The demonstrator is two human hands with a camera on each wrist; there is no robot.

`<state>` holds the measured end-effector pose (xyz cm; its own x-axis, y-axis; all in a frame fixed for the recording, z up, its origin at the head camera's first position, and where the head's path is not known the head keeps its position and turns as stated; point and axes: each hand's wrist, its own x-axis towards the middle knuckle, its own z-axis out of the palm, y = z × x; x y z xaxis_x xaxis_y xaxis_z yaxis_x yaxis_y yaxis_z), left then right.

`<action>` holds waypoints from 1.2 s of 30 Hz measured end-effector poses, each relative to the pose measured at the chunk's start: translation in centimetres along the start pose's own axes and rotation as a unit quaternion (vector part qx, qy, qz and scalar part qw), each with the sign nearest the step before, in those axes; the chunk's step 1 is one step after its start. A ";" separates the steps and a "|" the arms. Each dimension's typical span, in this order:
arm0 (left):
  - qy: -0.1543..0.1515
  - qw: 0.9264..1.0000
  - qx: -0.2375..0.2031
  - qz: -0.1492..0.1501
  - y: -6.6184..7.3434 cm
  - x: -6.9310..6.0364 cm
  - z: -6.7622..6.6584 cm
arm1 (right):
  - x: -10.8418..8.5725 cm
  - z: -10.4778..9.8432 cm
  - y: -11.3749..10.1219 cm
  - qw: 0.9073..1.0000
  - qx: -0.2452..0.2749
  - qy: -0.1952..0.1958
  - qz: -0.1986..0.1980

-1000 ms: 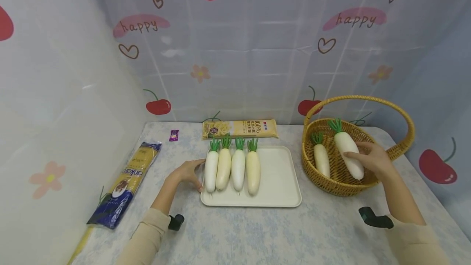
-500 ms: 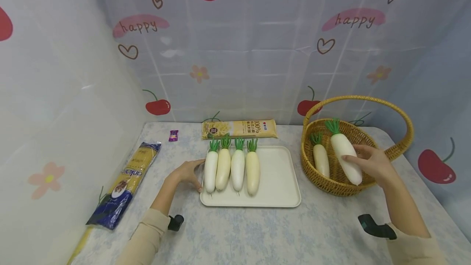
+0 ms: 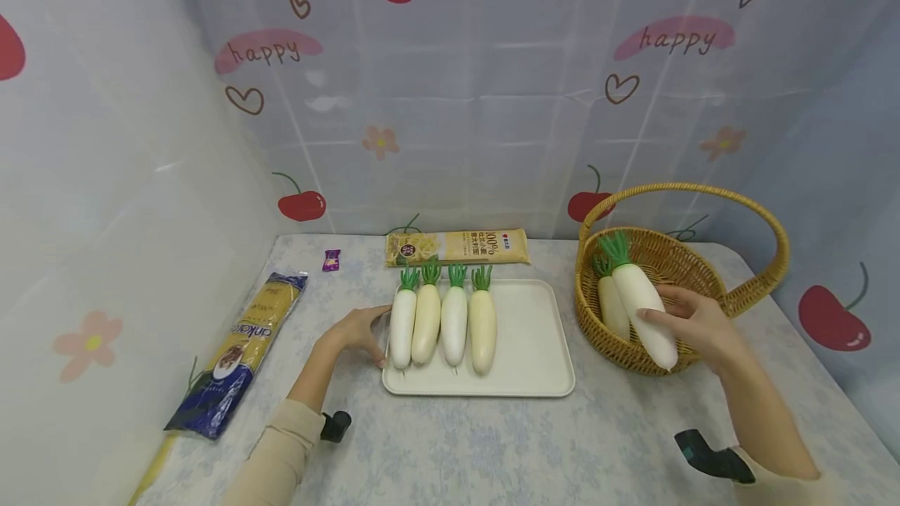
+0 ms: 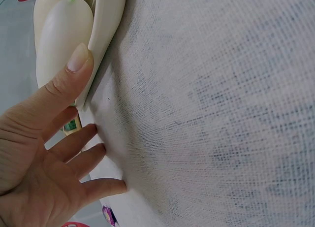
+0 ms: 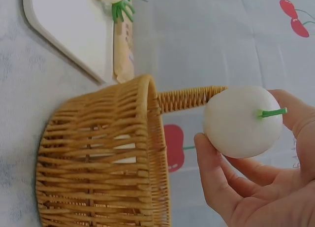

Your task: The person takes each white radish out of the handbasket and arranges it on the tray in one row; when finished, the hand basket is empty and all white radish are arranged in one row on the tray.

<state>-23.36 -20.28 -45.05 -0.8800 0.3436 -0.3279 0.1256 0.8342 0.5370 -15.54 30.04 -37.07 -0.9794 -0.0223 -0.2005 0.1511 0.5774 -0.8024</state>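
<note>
In the head view my right hand [image 3: 692, 322] grips a white radish [image 3: 643, 307] with green tops, tilted above the wicker basket [image 3: 619, 354]. The right wrist view shows this radish end-on, between thumb and fingers, above the basket rim. A second, creamier radish [image 3: 612, 307] lies in the basket, partly hidden behind the held one. My left hand [image 3: 357, 332] is at the left edge of a white tray [image 3: 530, 334], fingers spread and thumb touching the rim. Several radishes [image 3: 454, 326], white and cream, lie side by side on the tray's left part, tops toward the back.
A yellow noodle packet [image 3: 457, 247] lies behind the tray. At the left is a blue and gold pasta bag [image 3: 239, 354], with a small purple wrapped sweet [image 3: 332, 260] beyond it. The basket's tall handle [image 3: 682, 187] arches over it. Printed curtains stand behind and at the sides.
My right hand has lifted the white radish up from inside the basket and moved it left and toward me, so it now overlaps the other radish. The left hand has stayed at the tray.
</note>
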 end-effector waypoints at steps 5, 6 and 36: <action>0.003 1.000 -0.004 -0.004 0.0 0.0 -0.1 | -0.3 0.9 -0.5 1.000 0.008 -0.005 -0.006; 0.004 1.000 -0.004 -0.003 0.1 0.0 -0.1 | -0.3 1.1 -0.6 1.000 0.008 -0.006 -0.008; -0.001 1.000 -0.003 -0.014 0.3 -0.2 0.0 | 1.2 6.6 -3.4 0.997 0.066 -0.007 -0.045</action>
<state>-23.18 -20.11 -44.80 -0.8822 0.3204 -0.3451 0.0969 0.8407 0.5327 -16.34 22.72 -38.30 -0.9881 -0.0805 -0.1309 0.0797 0.4599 -0.8844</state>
